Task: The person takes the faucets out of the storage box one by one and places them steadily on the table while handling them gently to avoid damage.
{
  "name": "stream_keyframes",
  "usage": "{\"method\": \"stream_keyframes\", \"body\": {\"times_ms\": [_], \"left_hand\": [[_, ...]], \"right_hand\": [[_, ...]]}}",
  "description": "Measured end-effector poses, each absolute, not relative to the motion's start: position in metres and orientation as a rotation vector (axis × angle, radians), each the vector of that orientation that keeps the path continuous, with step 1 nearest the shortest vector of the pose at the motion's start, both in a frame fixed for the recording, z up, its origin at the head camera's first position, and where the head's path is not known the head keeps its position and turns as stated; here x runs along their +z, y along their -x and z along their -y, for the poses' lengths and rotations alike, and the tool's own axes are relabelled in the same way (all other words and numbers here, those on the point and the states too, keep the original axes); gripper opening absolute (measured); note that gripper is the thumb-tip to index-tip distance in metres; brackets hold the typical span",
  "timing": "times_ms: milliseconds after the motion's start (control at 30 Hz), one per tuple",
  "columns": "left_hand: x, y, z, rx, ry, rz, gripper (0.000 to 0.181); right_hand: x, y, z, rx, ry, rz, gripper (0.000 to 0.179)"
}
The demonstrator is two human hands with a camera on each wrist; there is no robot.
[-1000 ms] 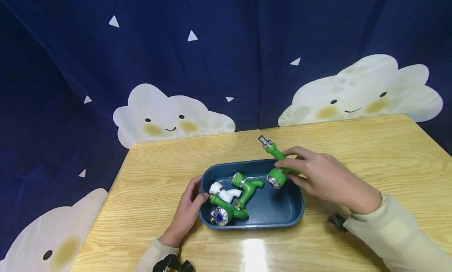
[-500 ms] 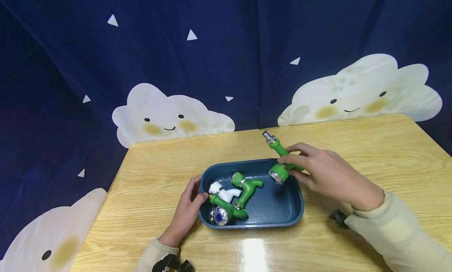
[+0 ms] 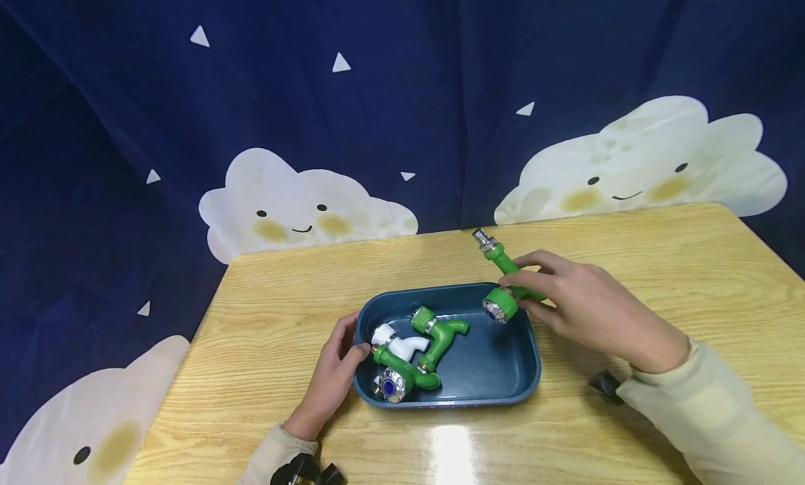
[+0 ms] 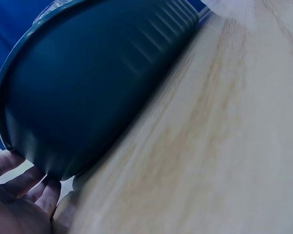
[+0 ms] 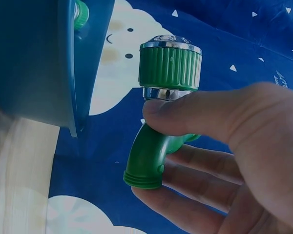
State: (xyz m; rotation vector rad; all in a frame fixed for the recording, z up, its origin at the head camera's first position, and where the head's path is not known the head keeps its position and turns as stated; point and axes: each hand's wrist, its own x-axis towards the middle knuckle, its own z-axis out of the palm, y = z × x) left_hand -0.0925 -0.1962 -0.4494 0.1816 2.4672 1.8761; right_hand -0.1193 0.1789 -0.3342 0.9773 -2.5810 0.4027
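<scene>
My right hand [image 3: 575, 300] holds a green faucet [image 3: 501, 305] with a silver nozzle above the right end of a dark blue tub [image 3: 531, 380]. In the right wrist view, the thumb presses below the ribbed knob of this faucet [image 5: 170, 68], and the fingers lie behind its curved spout. My left hand [image 3: 336, 366] grips the tub's left end, thumb at the rim. Inside the tub, toward the left, lie a white faucet [image 3: 402, 345], a green faucet with a ribbed knob [image 3: 443, 338], and a green faucet with a blue-centred knob [image 3: 402, 373].
The tub stands on a wooden table [image 3: 289, 310]. Behind the table hangs a dark blue curtain [image 3: 440, 100] with printed clouds. A black strap device [image 3: 308, 469] sits on the left wrist, and a black piece [image 3: 606, 387] shows by the right sleeve.
My right hand has lifted the green faucet slightly and carried it a little right and away from me. The left hand and the tub have stayed in place.
</scene>
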Motion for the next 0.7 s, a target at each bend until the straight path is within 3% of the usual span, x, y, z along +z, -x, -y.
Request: {"method": "stream_keyframes", "body": {"times_ms": [700], "left_hand": [[-0.4511,0.0927,0.1972,1.887,-0.204,-2.455,0.048]], "right_hand": [[-0.3366,0.1251,-0.1835,0.412,-0.948,2.599,0.037]]}}
